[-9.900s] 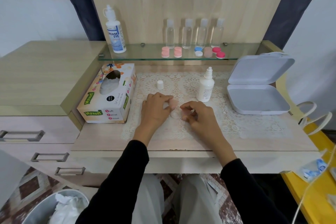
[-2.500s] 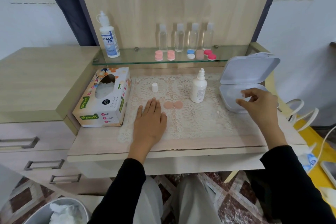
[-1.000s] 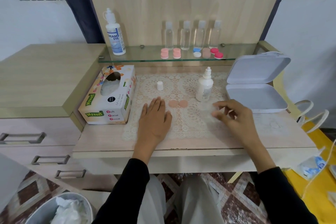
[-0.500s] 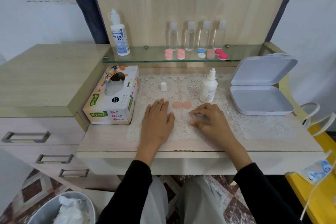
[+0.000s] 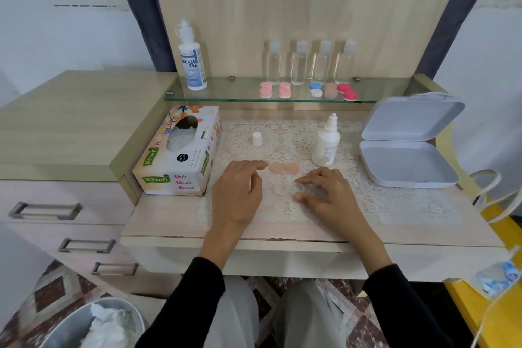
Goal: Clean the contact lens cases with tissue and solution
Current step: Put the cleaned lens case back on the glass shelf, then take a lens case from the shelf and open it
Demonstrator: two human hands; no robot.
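On the white lace mat (image 5: 375,206): transparent double-cup plastic lens case (image 5: 279,189), its right end pinched by the right hand (image 5: 324,192). Left hand (image 5: 240,189) rests loosely beside it. Two round pink caps (image 5: 284,168) just behind. White plastic dropper bottle (image 5: 326,144) upright nearby.

Two caps (image 5: 284,168) lie just behind where my right hand (image 5: 324,192) grips the lens case (image 5: 279,189); solution bottle (image 5: 326,147) behind-right, open box (image 5: 406,161) farther right, tissue box (image 5: 180,155) left beyond my left hand (image 5: 240,189).
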